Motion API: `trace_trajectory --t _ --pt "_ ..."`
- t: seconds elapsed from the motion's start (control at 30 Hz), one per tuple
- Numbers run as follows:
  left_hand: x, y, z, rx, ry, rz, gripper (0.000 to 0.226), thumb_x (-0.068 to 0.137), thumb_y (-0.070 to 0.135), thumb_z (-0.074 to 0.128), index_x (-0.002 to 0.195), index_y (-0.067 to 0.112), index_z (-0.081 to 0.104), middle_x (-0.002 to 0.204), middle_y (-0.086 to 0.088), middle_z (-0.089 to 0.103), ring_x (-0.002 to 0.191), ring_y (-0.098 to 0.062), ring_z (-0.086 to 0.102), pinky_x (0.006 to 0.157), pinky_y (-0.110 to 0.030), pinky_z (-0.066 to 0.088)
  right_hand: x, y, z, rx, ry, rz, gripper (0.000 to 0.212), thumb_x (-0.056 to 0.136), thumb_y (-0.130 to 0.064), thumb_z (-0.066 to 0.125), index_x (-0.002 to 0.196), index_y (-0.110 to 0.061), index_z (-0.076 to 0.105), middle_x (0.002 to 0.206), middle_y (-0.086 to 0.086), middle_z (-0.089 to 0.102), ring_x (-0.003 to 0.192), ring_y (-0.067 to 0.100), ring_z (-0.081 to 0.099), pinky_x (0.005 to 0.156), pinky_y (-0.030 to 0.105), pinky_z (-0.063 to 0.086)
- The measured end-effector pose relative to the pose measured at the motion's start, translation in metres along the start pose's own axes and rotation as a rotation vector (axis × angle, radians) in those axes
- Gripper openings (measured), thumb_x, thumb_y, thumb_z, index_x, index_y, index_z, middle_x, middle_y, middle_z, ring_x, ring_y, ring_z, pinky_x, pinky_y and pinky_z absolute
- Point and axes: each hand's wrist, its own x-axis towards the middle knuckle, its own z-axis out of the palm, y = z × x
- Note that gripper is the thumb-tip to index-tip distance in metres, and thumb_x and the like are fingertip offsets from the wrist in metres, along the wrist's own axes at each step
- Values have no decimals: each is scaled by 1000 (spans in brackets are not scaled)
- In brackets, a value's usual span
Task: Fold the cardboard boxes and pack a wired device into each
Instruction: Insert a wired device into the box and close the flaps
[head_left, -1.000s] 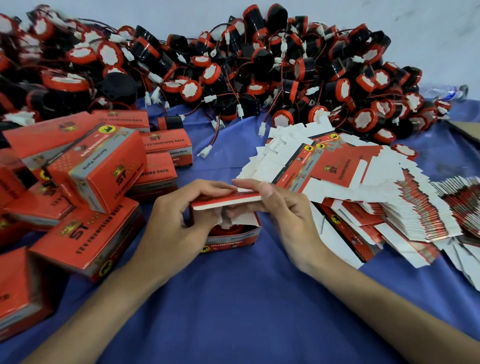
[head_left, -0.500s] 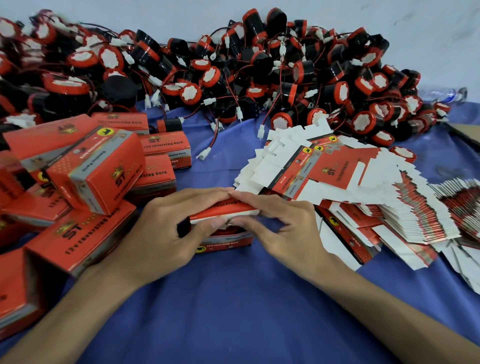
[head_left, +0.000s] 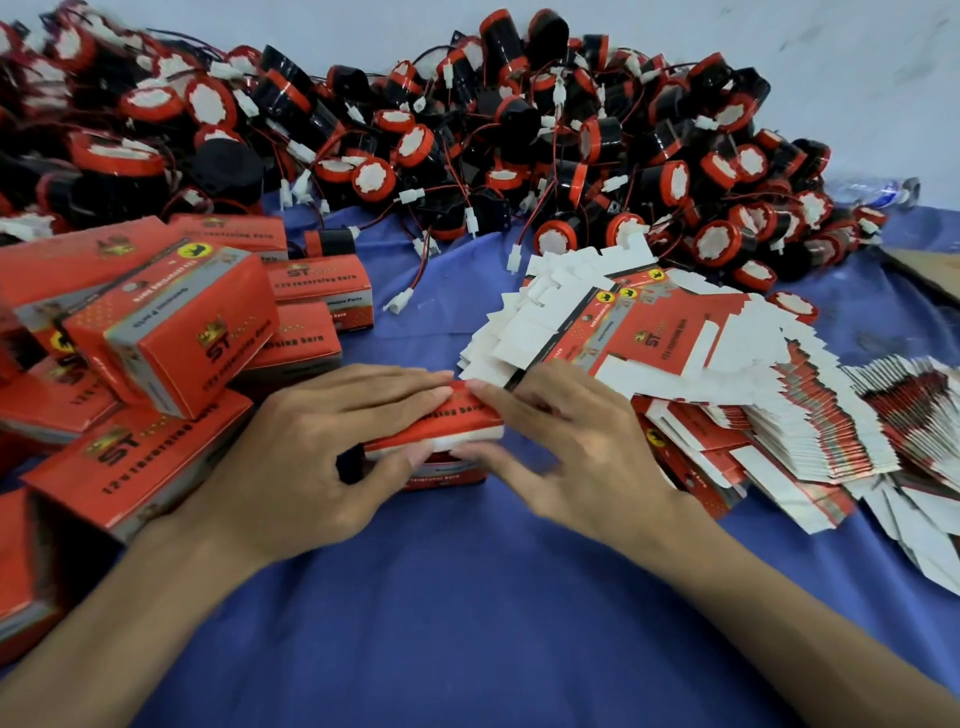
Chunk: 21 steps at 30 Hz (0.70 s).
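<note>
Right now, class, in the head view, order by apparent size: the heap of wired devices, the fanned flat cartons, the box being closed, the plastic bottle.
1. heap of wired devices
2. fanned flat cartons
3. box being closed
4. plastic bottle, though farther away, partly hidden

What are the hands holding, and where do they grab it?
The left hand and the right hand hold the small red box by its top flap, fingers on top, thumbs at the front edge.
</note>
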Motion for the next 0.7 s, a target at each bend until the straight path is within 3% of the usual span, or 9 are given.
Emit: trace_trajectory --t 0.13,0.23,0.33,0.43,0.57,0.7 --pt "-1 0 0 52 -20 17 39 88 29 56 118 7 67 127 2 61 120 -14 58 104 -28 44 -5 8 3 200 -90 7 34 87 -25 67 105 3 71 67 9 59 59 23 56 75 17 45" --pt "-2 -1 0 58 -83 3 47 90 34 51 129 8 58 136 3 55 128 -10 50 109 -23 36 -7 8 5 286 -84 23 31 89 -23 65 108 2 70 65 8 56 58 22 52 65 24 46" --pt "-3 0 1 85 -142 9 58 92 43 48 139 10 45 142 4 46 131 -7 43 112 -19 29 -7 6 8 327 -63 45 30 90 -22 63 108 1 70 64 6 55 58 18 49 65 19 41" --pt "-1 0 3 103 -153 16 56 91 41 50 137 9 49 141 5 48 131 -10 45 111 -23 32 -8 4 10 374 -49 87 29 87 -20 65 106 1 71 61 7 53 57 16 46 63 15 39" --pt "0 -1 4 111 -127 37 53 92 38 49 134 6 52 138 4 49 130 -11 45 111 -21 31 -7 0 12 464 -53 185 27 83 -13 71 105 3 71 59 10 56 54 19 49 55 25 43" --pt "0 0 5 133 -105 42 49 92 37 49 129 7 56 134 2 55 129 -15 49 108 -27 37 -6 -2 11 534 -73 237 25 80 -4 71 104 3 70 59 9 56 54 13 46 58 12 38"
